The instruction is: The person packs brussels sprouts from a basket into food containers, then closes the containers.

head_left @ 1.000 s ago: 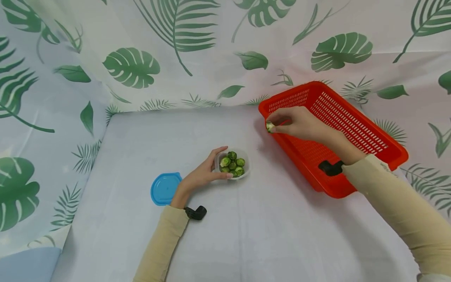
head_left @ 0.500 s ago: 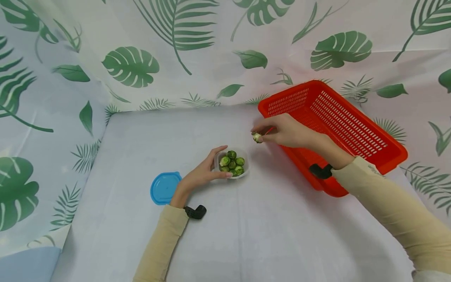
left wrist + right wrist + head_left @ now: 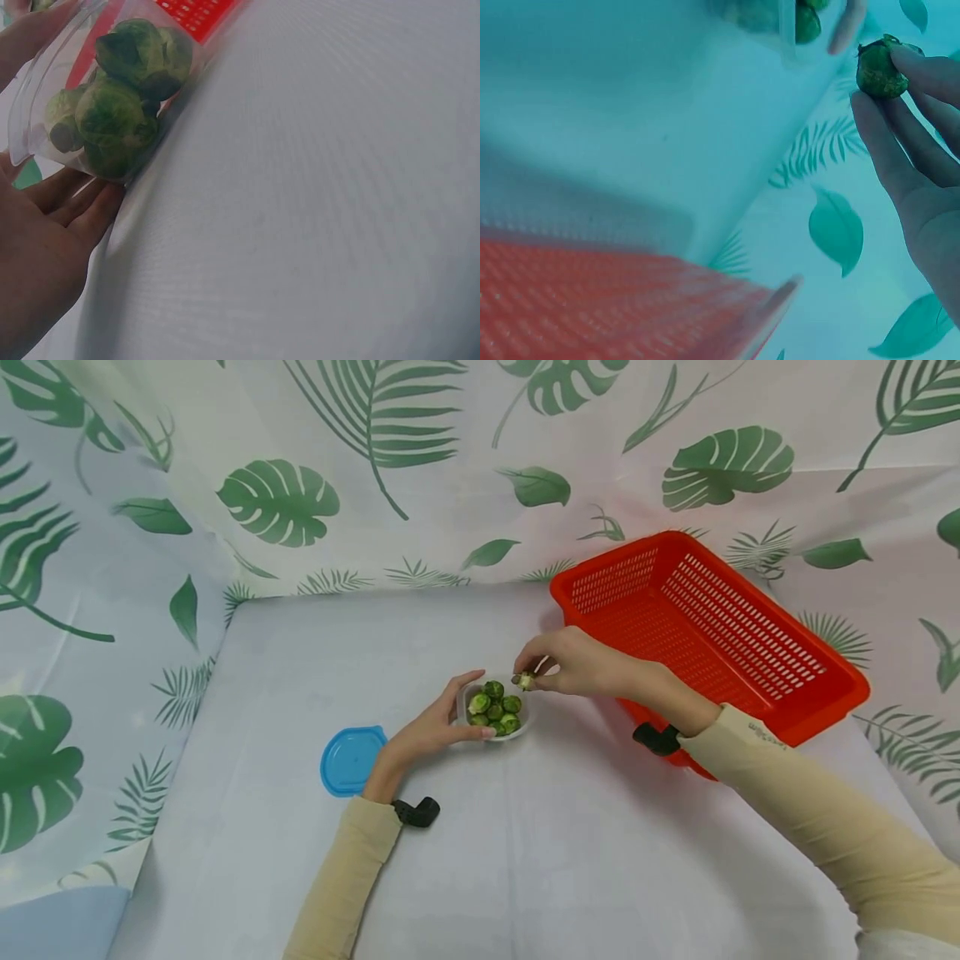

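A small clear plastic container (image 3: pixel 525 724) with several green Brussels sprouts (image 3: pixel 495 711) in it stands on the table. My left hand (image 3: pixel 429 731) grips it from the left, thumb on the near side and fingers round the far side. In the left wrist view the sprouts (image 3: pixel 120 112) show through the clear wall. My right hand (image 3: pixel 581 662) pinches a single Brussels sprout (image 3: pixel 526 681) between thumb and fingertips, just above the container's far right edge. The right wrist view shows this sprout (image 3: pixel 882 69) held at the fingertips.
A red perforated plastic basket (image 3: pixel 750 602) stands at the right, partly behind my right forearm. A blue lid (image 3: pixel 351 762) lies left of the container, next to my left wrist. Leaf-patterned cloth (image 3: pixel 435 460) hangs behind the white table (image 3: pixel 450 893).
My right hand has moved left and nearer from above the red basket's edge to the container, with the sprout in it. The left hand and the container have stayed put.
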{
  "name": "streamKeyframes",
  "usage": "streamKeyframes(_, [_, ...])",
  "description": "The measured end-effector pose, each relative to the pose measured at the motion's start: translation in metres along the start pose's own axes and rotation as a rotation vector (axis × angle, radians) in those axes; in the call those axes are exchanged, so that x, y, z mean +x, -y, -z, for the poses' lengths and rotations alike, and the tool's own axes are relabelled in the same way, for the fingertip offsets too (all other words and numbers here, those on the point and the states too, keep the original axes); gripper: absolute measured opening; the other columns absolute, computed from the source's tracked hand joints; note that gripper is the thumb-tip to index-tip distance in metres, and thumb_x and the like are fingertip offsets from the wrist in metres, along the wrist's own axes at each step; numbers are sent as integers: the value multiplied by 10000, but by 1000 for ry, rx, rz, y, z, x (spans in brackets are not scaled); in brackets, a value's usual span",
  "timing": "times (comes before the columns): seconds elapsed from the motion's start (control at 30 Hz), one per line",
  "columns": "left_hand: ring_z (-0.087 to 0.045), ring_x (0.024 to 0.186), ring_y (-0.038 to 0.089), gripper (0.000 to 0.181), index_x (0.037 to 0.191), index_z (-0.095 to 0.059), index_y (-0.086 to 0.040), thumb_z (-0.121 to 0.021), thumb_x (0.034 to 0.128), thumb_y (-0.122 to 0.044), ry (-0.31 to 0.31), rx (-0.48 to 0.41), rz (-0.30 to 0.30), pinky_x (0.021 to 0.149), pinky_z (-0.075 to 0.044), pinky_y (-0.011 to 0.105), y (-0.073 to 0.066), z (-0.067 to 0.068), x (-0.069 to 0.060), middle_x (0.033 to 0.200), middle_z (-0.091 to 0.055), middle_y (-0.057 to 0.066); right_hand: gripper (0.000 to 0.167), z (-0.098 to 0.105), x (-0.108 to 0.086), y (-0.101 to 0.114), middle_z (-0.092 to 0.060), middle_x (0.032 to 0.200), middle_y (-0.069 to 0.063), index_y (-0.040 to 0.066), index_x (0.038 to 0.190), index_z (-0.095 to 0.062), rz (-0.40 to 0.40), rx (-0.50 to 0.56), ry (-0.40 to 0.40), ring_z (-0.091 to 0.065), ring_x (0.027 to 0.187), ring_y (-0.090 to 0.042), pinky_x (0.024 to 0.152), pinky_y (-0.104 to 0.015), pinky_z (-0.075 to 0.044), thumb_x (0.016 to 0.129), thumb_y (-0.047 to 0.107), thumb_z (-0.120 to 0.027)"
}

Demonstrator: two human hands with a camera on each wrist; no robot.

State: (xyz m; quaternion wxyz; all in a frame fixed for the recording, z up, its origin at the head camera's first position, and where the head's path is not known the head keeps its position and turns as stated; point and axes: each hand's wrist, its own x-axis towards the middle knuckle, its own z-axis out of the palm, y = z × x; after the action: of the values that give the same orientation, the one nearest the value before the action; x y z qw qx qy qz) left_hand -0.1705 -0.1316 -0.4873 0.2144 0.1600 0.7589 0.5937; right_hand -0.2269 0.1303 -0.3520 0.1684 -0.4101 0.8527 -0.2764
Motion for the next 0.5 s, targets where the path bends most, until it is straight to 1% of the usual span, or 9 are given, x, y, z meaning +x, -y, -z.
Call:
streamKeyframes(0.07, [-89, 1598, 281, 895, 1626, -199, -382, -759, 935, -288, 0, -3, 3, 1268, -155, 591, 0, 0, 0, 1720, -118, 19, 214, -5, 2, 0, -762, 1048, -81, 32, 1100, -760, 33, -13, 7, -744, 946, -242, 897, -446, -615, 894, -29, -752])
streamKeyframes(0.2, [-105, 1596, 283, 895, 1621, -198, -399, -760, 934, -285, 2, -3, 3, 1267, -162, 590, 0, 0, 0, 1717, -139, 27, 216, -15, 6, -1, -757, 1058, -85, 21, 1091, -760, 98, -56, 14, -725, 937, -224, 877, -417, -620, 883, -39, -757])
streamKeyframes(0.27, [-106, 1596, 286, 902, 1631, -190, -375, -758, 937, -286, 5, -1, -3, 1265, -162, 597, 0, 0, -1, 1717, -144, 33, 218, -20, 8, -1, -753, 1062, -88, 16, 1092, -762, 121, -72, 24, -717, 941, -220, 874, -404, -620, 883, -42, -756])
streamKeyframes(0.43, [-85, 1601, 258, 907, 1638, -184, -348, -759, 939, -303, 10, -10, -12, 1264, -165, 600, 1, 0, -1, 1719, -129, 13, 215, -29, 11, 0, -742, 1061, -83, 31, 1077, -774, 153, -95, 61, -697, 969, -220, 888, -389, -617, 879, -50, -759])
streamKeyframes(0.5, [-90, 1601, 243, 901, 1631, -192, -364, -764, 936, -309, 7, -14, -16, 1264, -174, 592, 1, 0, -1, 1717, -132, 4, 211, -32, 13, 1, -739, 1054, -72, 44, 1062, -784, 159, -106, 70, -688, 977, -215, 893, -382, -615, 875, -52, -763])
